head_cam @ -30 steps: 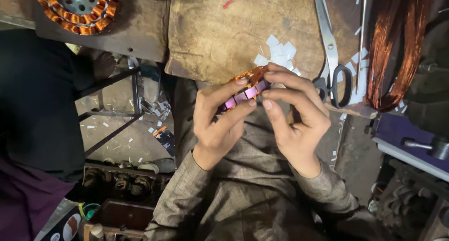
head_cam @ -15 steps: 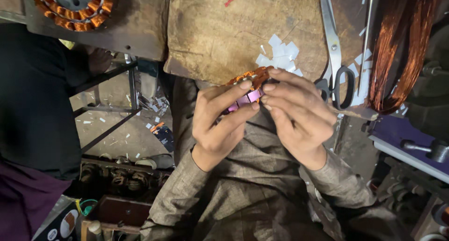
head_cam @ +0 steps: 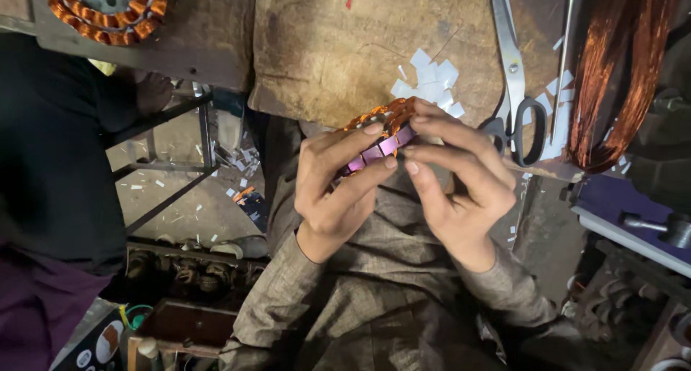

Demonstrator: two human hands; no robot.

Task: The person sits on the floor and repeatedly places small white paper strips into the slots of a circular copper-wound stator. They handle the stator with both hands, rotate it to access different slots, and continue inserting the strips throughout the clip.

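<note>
A: What are your hands doing?
B: Your left hand (head_cam: 338,191) and right hand (head_cam: 461,177) are both clamping the round copper-wound stator with purple slot liners (head_cam: 380,133), holding it just off the near edge of the worn brown worktop (head_cam: 324,54).
A: Nearby?
B: White paper scraps (head_cam: 430,79) and steel scissors (head_cam: 512,83) are lying by that edge.

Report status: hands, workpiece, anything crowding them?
Left hand and right hand both grip the copper-wound ring. Scissors and paper bits lie beside it, apart.
</note>
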